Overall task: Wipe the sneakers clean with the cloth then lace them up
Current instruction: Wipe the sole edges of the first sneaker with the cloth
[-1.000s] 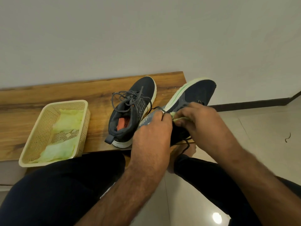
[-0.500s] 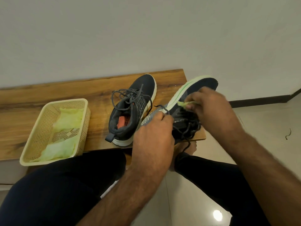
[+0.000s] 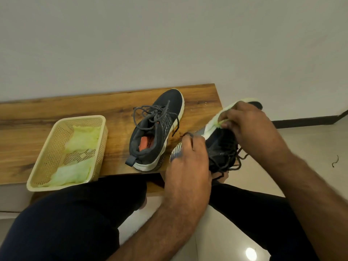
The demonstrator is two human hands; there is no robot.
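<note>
One dark grey sneaker (image 3: 158, 129) with loose laces and an orange insole stands upright on the wooden bench (image 3: 75, 113). The second sneaker (image 3: 222, 146) is tipped on its side off the bench's right end, its pale sole turned up. My left hand (image 3: 188, 162) grips its heel end, fingers curled round it. My right hand (image 3: 246, 125) pinches a small pale green cloth (image 3: 222, 123) against the sole's white edge near the toe. Its dark laces dangle below.
A cream plastic basket (image 3: 56, 147) holding more pale green cloths sits at the bench's left front. My legs in dark trousers are below the bench edge. Tiled floor lies to the right, with a small dark scrap (image 3: 335, 161) on it. A plain wall stands behind.
My right hand has slid the cloth along the sole's edge from mid-shoe toward the toe. The held sneaker has tipped further, sole up. My left hand keeps its grip.
</note>
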